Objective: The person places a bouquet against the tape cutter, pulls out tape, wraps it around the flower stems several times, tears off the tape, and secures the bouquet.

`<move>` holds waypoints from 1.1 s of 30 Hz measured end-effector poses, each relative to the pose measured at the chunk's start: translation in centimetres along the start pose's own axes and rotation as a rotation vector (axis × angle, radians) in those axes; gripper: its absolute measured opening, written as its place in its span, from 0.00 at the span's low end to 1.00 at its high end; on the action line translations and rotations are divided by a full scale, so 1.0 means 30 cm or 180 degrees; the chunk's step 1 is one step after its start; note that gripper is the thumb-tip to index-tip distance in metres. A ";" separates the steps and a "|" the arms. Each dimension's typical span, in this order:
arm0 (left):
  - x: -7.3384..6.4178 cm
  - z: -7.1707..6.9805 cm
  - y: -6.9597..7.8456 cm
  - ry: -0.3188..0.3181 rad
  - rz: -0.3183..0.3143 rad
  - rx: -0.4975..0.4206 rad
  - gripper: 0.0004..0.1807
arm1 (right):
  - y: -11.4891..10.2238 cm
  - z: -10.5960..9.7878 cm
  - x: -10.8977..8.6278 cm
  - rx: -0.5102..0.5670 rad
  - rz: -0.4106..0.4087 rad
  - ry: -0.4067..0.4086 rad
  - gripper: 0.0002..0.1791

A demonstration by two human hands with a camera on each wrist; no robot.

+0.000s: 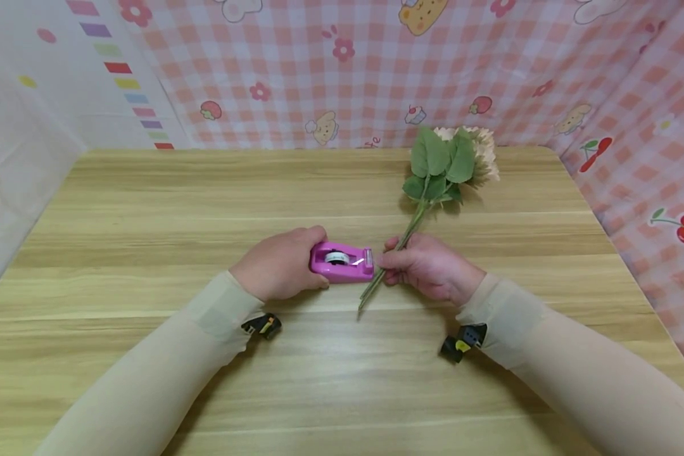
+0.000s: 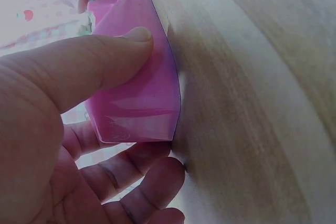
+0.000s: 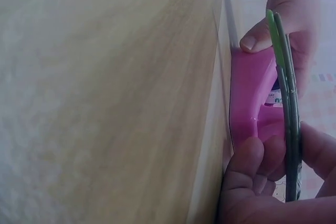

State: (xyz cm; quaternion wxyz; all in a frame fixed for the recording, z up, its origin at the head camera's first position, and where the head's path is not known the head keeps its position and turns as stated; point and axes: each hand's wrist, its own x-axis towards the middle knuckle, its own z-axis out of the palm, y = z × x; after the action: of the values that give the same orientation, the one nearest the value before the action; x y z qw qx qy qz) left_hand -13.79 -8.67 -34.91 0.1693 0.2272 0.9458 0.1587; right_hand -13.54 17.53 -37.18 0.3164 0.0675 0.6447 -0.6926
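Observation:
My left hand (image 1: 279, 263) grips the back end of a pink tape dispenser (image 1: 344, 273), thumb along the near side. In the left wrist view the thumb (image 2: 100, 64) lies flat against the pink side wall, with fingers curled under the back end. A white roll of tape (image 1: 336, 258) sits inside the dispenser. My right hand (image 1: 436, 269) pinches the stems of a small bunch of flowers (image 1: 422, 212), right beside the dispenser's cutting end. Green leaves and pale blossoms point away to the back right. The stems (image 3: 287, 87) cross in front of the dispenser in the right wrist view.
A wood-grain table (image 1: 148, 209) lies beneath both hands. Behind it and to the right hangs a pink checked curtain (image 1: 296, 69) with cartoon prints. Each wrist carries a small black camera, one being the left camera (image 1: 265, 325).

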 end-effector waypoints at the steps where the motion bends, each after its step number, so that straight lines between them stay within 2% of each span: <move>1: 0.000 0.000 0.000 -0.0002 -0.0001 0.0002 0.24 | 0.000 0.001 0.001 0.0002 0.0006 0.0009 0.12; 7: 0.002 0.001 0.001 0.0001 0.0011 0.0010 0.24 | 0.000 0.004 0.004 -0.0057 -0.0005 -0.0039 0.12; 12: 0.001 0.001 0.001 0.0005 0.0008 -0.0006 0.24 | 0.001 0.006 0.002 -0.0067 -0.0016 -0.0078 0.08; 19: -0.001 -0.001 0.002 0.0004 -0.0005 -0.0003 0.24 | 0.001 0.011 0.003 -0.0072 0.0007 0.0008 0.08; 33: 0.001 0.001 -0.002 -0.0014 -0.0004 0.0012 0.25 | -0.003 0.023 0.006 -0.0344 -0.0005 0.0123 0.10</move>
State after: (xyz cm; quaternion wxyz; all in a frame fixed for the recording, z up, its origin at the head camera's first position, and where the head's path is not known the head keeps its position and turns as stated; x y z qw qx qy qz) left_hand -13.82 -8.70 -34.96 0.1711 0.2273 0.9458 0.1563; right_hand -13.52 16.81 -37.07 0.3065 0.0632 0.6872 -0.6556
